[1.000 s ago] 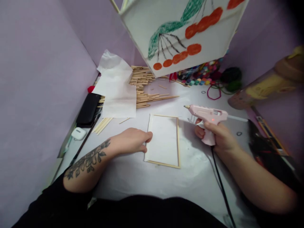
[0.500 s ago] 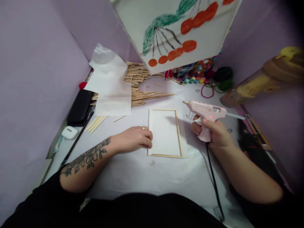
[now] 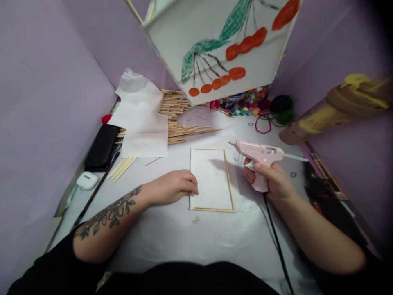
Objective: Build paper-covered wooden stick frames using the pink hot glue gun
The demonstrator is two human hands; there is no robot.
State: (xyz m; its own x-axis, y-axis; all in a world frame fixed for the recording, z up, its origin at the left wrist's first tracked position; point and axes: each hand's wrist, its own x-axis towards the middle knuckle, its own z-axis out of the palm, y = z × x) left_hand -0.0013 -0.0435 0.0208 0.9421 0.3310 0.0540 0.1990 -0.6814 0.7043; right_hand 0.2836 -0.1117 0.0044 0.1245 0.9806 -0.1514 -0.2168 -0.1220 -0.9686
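My right hand (image 3: pixel 272 180) grips a pale pink hot glue gun (image 3: pixel 258 153) by its handle, with fingers at the trigger. Its nozzle points left, a red light glows on its side, and a glue stick sticks out at the back. A white sheet of paper (image 3: pixel 210 176) lies flat on the table, edged with thin wooden sticks (image 3: pixel 229 180) along the top, right and bottom. My left hand (image 3: pixel 178 186) is closed at the paper's left edge, fingertips bent over it; the hand covers part of that edge.
Wooden sticks (image 3: pixel 176 102) are piled at the back, partly under white paper (image 3: pixel 144 137). A cherry drawing (image 3: pixel 215 53) hangs overhead. Left lie a black case (image 3: pixel 102 147) and an earbud case (image 3: pixel 87 180). A tumbler (image 3: pixel 319 116) stands right; the gun's cord (image 3: pixel 274 233) trails toward me.
The view has tilted up slightly, so most things sit lower in the picture. My left fingers have shifted a little along the paper's left edge. The glue gun stays in my right hand.
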